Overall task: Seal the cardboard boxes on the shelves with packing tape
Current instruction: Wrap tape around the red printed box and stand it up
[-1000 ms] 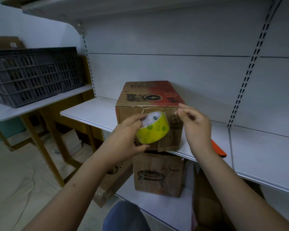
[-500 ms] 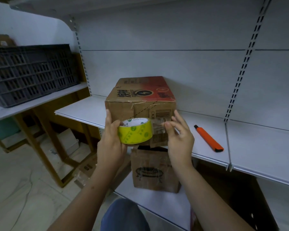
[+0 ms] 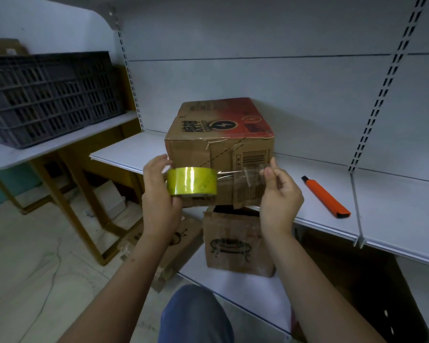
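1. orange utility knife [image 3: 325,197] lying on the white shelf [image 3: 394,206].
2. dark plastic crate [image 3: 50,95] on a white-topped counter [image 3: 35,149] with wooden legs, at left.
3. pale floor [image 3: 35,256] below.

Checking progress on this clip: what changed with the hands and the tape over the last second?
The left hand brought the tape roll down from the box's top edge to its lower front, turning it edge-on. The right hand now pinches the clear tape end, drawn away from the roll to the right. The box and orange cutter stay put on the shelf.
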